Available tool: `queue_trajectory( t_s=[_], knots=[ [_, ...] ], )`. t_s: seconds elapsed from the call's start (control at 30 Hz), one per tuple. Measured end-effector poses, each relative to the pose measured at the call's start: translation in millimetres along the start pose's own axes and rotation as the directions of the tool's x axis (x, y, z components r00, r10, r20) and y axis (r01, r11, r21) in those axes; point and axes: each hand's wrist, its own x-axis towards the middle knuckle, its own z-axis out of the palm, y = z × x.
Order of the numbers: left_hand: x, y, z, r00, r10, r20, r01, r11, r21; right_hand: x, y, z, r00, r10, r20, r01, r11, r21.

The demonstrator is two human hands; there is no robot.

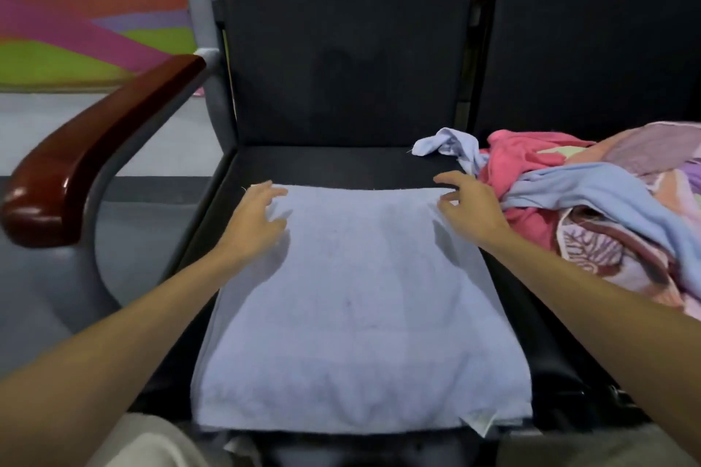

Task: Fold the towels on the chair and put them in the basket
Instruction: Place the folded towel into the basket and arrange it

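Smoothing limp, light towel [360, 296]; we rest left hand [258, 216], right hand [470, 208] unclenched on 11 and 1 o'clock corners, pinch there.

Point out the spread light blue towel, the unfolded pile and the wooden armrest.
light blue towel [360, 307]: head view, flat middle.
pile of unfolded towels [519, 159]: head view, its pink towel.
wooden armrest [95, 148]: head view, upper surface.

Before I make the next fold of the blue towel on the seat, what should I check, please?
1. Towel flat on the seat: ok.
2. Left hand at far left corner: ok.
3. Right hand at far right corner: ok.
4. Corners pinched: not ok, fingers look loose.
5. Pile off the towel: cannot tell, the right arm hides the gap.
6. Basket in view: not ok.
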Motion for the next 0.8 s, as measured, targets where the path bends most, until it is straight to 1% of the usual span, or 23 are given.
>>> queue_trajectory(
  t_s=[0.03,0.1,0.17,0.23,0.3,0.4,0.43,0.47,0.5,0.57,0.6,0.63,0.67,0.7,0.73,0.8],
  knots=[
    [-10,3,-3,0.998,0.059,0.037,-0.062,0.995,0.074,-11,-1,-2,0.998,-0.058,0.017,0.059,0.997,-0.044],
    [-31,12,-9,0.98,0.115,0.163,-0.148,0.968,0.201,-36,-3,-8,0.982,-0.165,0.088,0.173,0.98,-0.099],
    [-52,22,-15,0.933,0.129,0.337,-0.238,0.921,0.308,-63,-6,-16,0.944,-0.242,0.226,0.277,0.951,-0.137],
    [-74,26,-19,0.876,0.123,0.467,-0.315,0.878,0.361,-85,-11,-24,0.878,-0.267,0.396,0.365,0.91,-0.196],
    [-96,28,-23,0.855,0.15,0.496,-0.364,0.855,0.37,-102,-17,-33,0.827,-0.263,0.496,0.423,0.873,-0.243],
    [-129,34,-26,0.859,0.221,0.462,-0.389,0.867,0.31,-130,-27,-41,0.808,-0.305,0.505,0.471,0.849,-0.24],
    [-138,36,-25,0.843,0.239,0.482,-0.412,0.863,0.292,-140,-29,-42,0.794,-0.32,0.517,0.495,0.834,-0.244],
    [-145,37,-23,0.809,0.255,0.53,-0.456,0.842,0.29,-151,-30,-42,0.77,-0.331,0.545,0.523,0.816,-0.244],
    [-151,37,-21,0.764,0.271,0.585,-0.518,0.798,0.307,-163,-31,-41,0.74,-0.321,0.59,0.545,0.801,-0.248],
    [-157,33,-15,0.682,0.286,0.673,-0.648,0.663,0.375,-181,-29,-36,0.682,-0.302,0.666,0.602,0.748,-0.278],
    [-158,31,-13,0.668,0.289,0.686,-0.68,0.613,0.403,-187,-27,-32,0.668,-0.31,0.676,0.642,0.7,-0.313],
    [-157,30,-11,0.666,0.294,0.686,-0.689,0.595,0.413,-193,-26,-29,0.661,-0.343,0.667,0.691,0.624,-0.364],
    [-156,30,-10,0.669,0.304,0.679,-0.686,0.604,0.406,-197,-24,-25,0.651,-0.391,0.651,0.739,0.524,-0.424],
    [-154,30,-9,0.672,0.305,0.675,-0.673,0.632,0.385,-201,-22,-21,0.639,-0.399,0.657,0.765,0.416,-0.492],
    [-153,31,-9,0.673,0.291,0.679,-0.652,0.667,0.361,-205,-21,-17,0.644,-0.387,0.66,0.765,0.327,-0.554],
    [-148,31,-10,0.672,0.259,0.694,-0.614,0.719,0.326,-211,-17,-9,0.663,-0.378,0.646,0.744,0.234,-0.626]
  ],
)
